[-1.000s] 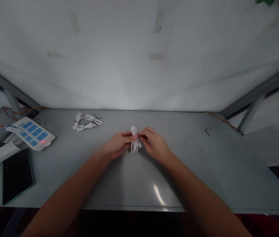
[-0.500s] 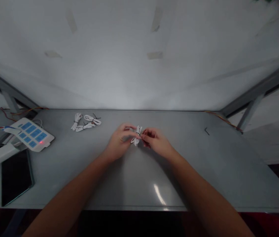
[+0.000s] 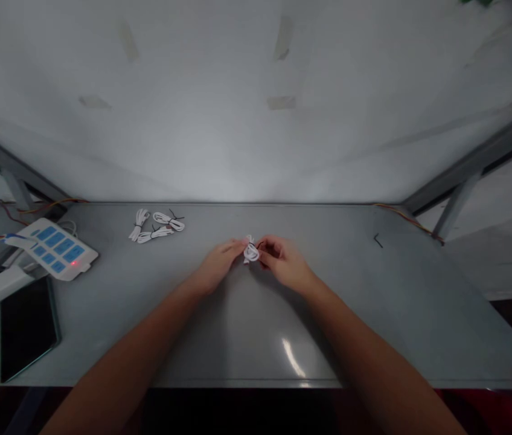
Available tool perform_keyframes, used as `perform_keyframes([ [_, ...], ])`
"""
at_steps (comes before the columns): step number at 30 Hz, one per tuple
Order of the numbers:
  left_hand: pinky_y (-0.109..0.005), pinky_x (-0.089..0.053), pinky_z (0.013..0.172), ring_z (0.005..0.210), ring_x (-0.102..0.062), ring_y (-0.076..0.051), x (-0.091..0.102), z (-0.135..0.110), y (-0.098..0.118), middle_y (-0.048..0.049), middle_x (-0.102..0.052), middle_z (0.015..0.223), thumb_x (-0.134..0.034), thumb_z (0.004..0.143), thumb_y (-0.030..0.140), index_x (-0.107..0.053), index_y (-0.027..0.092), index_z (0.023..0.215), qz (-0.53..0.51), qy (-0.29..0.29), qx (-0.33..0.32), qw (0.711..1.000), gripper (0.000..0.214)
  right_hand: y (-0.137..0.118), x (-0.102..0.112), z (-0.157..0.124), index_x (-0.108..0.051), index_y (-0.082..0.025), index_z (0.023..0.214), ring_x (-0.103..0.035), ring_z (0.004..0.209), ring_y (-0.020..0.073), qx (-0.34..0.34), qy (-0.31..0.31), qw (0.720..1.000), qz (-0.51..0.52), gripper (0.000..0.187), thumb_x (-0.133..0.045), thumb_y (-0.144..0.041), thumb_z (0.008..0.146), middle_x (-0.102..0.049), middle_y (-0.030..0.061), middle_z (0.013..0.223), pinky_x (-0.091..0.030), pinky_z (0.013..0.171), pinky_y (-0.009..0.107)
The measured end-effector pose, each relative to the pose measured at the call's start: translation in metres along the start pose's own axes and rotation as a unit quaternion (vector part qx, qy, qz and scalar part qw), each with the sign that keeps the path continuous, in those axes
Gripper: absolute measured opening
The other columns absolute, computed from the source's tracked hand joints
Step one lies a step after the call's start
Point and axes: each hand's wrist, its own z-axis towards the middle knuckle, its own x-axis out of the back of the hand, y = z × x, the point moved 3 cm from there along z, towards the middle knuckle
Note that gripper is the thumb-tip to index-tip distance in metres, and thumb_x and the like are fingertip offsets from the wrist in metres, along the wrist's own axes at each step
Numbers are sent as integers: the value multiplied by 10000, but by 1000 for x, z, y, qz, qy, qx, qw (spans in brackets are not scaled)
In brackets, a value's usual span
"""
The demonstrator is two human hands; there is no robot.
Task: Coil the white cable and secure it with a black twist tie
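So it's a long grey metal worktop (image 3: 247, 344) under a pale overhead panel (image 3: 256, 109), with angled steel struts (image 3: 467, 202) at the far right corner of the view and another (image 3: 16, 190) at the far left. Well left of the grip (image 3: 251, 251) sits a dark tablet (image 3: 27, 329), and just behind that there's a white power strip (image 3: 54, 249) with blue switches and a little red light, plus a white adapter (image 3: 0, 285) beside it. Up and left of the grip, three small tied bundles of white cable (image 3: 156, 222) lie close together. Way off to the right there's a tiny black hex key (image 3: 377, 240). Both bare hands meet dead centre: the left hand (image 3: 220, 264) reaches in with its fingers almost flat, and the right hand (image 3: 283, 263) is curled tighter, so the grip is narrow and pinching a small coiled white cable (image 3: 250, 252) between them. The coil is short and stubby, and its long axis is hard to call behind the fingers. A thin black tie (image 3: 260, 244) seems to sit at the right-hand side, so that hand looks closest to it.
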Motion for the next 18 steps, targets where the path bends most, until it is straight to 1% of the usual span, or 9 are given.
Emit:
perform_keyframes([
  [2, -293, -409, 732, 763, -525, -171, -1, -2, 5, -15, -629, 801, -591, 926, 461, -696, 185, 817, -24, -23, -12, 999, 315, 5, 0, 2, -600, -207, 734, -507, 567, 125, -6, 2, 1000, -7, 191, -657, -366, 825, -578, -29, 632, -412, 552, 262],
  [4, -288, -436, 795, 832, -577, -176, -2, -3, 8, -27, -670, 881, -637, 896, 379, -720, 177, 939, -54, -41, -24, 997, 222, 10, 0, 3, -571, -213, 699, -500, 558, 127, -11, 7, 1000, -11, 226, -662, -383, 817, -566, -28, 619, -408, 538, 260],
  [5, -292, -449, 829, 873, -598, -183, -2, -3, 9, -34, -681, 921, -642, 891, 345, -723, 177, 1006, -60, -49, -35, 996, 220, 12, 1, 4, -557, -217, 681, -498, 551, 127, -11, 8, 1000, -15, 240, -668, -387, 809, -557, -30, 609, -403, 528, 256],
  [7, -303, -473, 856, 927, -622, -196, -2, -4, 11, -51, -685, 985, -634, 900, 313, -718, 182, 1099, -28, -54, -65, 996, 253, 14, 2, 6, -546, -220, 660, -498, 535, 125, -12, 10, 1000, -26, 240, -671, -375, 794, -543, -35, 589, -391, 511, 248],
  [9, -315, -490, 852, 937, -625, -203, -2, -6, 12, -64, -670, 1018, -625, 911, 283, -721, 192, 1136, 54, -37, -113, 991, 261, 14, 4, 6, -550, -218, 656, -501, 518, 122, -20, 16, 999, -34, 213, -664, -347, 783, -538, -40, 573, -383, 502, 246],
  [12, -344, -481, 933, 1018, -606, -211, -2, -11, 16, -77, -638, 1083, -595, 921, 193, -747, 230, 1157, 191, 19, -214, 958, 282, 14, 7, 6, -556, -215, 650, -492, 488, 118, -43, 32, 998, -33, 181, -658, -311, 765, -538, -41, 556, -368, 485, 247],
  [14, -365, -461, 987, 1083, -578, -214, -2, -16, 18, -82, -617, 1135, -559, 936, 143, -773, 276, 1148, 244, 50, -276, 928, 329, 14, 8, 6, -567, -212, 652, -495, 479, 116, -54, 39, 998, -18, 164, -661, -302, 753, -544, -39, 557, -361, 478, 248],
  [16, -370, -458, 991, 1098, -552, -214, -2, -19, 19, -84, -594, 1185, -542, 938, 106, -805, 305, 1087, 268, 62, -311, 910, 363, 15, 9, 7, -581, -210, 665, -503, 482, 117, -59, 41, 997, 6, 163, -670, -317, 750, -558, -35, 562, -359, 480, 249],
  [18, -373, -456, 984, 1099, -527, -218, -3, -20, 19, -82, -576, 1209, -549, 921, 81, -826, 306, 1013, 277, 60, -325, 902, 368, 16, 9, 8, -584, -209, 675, -499, 487, 117, -62, 41, 997, 29, 197, -683, -359, 755, -570, -31, 562, -358, 486, 252],
])
